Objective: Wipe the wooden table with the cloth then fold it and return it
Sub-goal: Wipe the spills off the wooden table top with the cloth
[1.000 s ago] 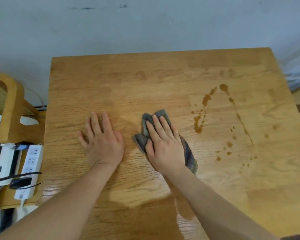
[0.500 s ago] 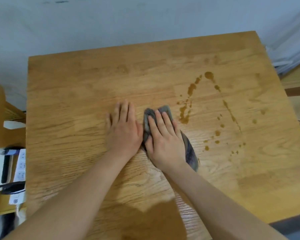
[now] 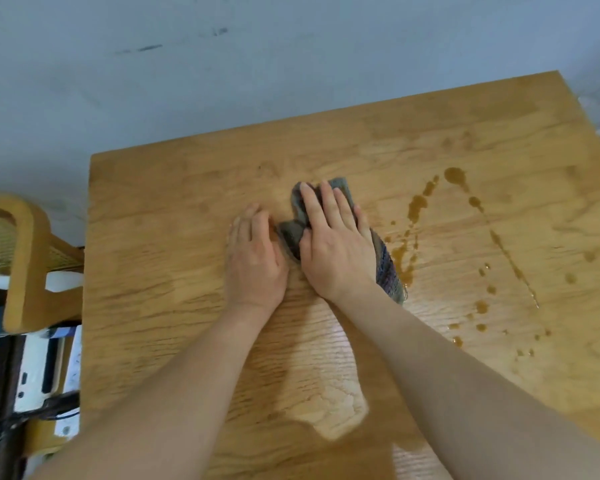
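The wooden table bears a grey cloth near its middle. Far left of the cloth stand a wooden chair and a white power strip, markings unreadable. The right hand presses straight fingers on the cloth; the left hand touches its left edge, fingers bent, grip unclear. Brown drops lie just right of it.

The cloth is grey and crumpled, bunched into a long wad that lies flat on the wooden surface a little beyond its middle, running from far-left to near-right. Its near end shows a darker bluish weave and touches the brown spill. The surface is honey-coloured with plain grain; splashes and droplets of the spill arc across its right half.
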Tool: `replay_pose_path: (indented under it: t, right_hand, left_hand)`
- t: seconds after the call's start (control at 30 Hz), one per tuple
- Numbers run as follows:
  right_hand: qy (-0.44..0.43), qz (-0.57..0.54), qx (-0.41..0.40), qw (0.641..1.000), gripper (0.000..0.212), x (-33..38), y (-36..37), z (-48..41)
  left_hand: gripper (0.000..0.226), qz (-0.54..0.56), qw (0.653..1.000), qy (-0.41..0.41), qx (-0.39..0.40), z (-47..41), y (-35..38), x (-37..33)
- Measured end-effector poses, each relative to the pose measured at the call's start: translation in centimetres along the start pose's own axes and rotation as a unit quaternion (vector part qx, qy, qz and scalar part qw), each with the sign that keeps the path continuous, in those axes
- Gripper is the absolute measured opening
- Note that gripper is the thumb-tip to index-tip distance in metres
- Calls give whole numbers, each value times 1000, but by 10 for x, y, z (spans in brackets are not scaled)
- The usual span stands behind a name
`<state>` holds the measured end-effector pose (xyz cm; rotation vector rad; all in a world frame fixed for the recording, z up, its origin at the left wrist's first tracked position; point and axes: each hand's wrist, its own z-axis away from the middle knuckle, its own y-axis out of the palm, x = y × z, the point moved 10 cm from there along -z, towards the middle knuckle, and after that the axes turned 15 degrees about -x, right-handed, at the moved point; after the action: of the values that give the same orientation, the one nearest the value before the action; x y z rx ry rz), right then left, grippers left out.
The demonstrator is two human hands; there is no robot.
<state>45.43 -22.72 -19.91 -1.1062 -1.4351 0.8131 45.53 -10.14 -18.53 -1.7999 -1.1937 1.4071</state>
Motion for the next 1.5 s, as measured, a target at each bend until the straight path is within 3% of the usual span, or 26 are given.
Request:
replay_pose_path:
  t: [0.1,0.33,0.43,0.53,0.6,0.73,0.87,0.97,1.1,1.17,1.3,1.4,1.5]
  right_hand:
    - [9,-1,4,1000,57,1,10,-45]
    - [-108,-31,27,993,49,66,44,-103]
    - [-161,-40,0,986,45,59,37,-111]
    - [-78,-16,-86,993,46,-6,15,-140]
    - [9,21,-90,996,49,-45,9,-152]
    - [66,46,-84,993,57,-34,13,-143]
    - [-93,-8,-15,996,59,36,29,-88]
    - [-161,-6,-23,987,56,20,21,-97]
    - [11,52,-64,997,58,-46,11,-147]
    - [49,58,-66,995,58,-38,16,-150]
    - [-65,17,-24,997,59,21,29,-114]
    - [-139,-13,-9,990,54,27,22,-82]
    - [-115,25,-35,992,55,0,12,-100]
  left_hand:
    - [36,-9,1000,-3,8,-1,4,1]
    - [39,-51,998,-21,19,-1,10,5]
    - [38,-61,998,-18,29,-1,10,6]
    - [40,-66,997,-7,43,1,12,5]
    - [41,-71,996,-6,52,1,13,6]
    - [44,-83,994,-15,68,2,16,6]
    - [46,-87,995,-7,39,2,11,4]
    - [41,-80,996,-5,34,0,11,4]
    - [41,-87,995,-1,46,0,14,5]
    - [42,-91,995,-4,50,1,15,6]
    - [43,-89,995,-5,46,4,13,5]
    - [44,-82,996,-1,43,3,11,4]
    - [41,-76,996,-4,43,0,12,5]
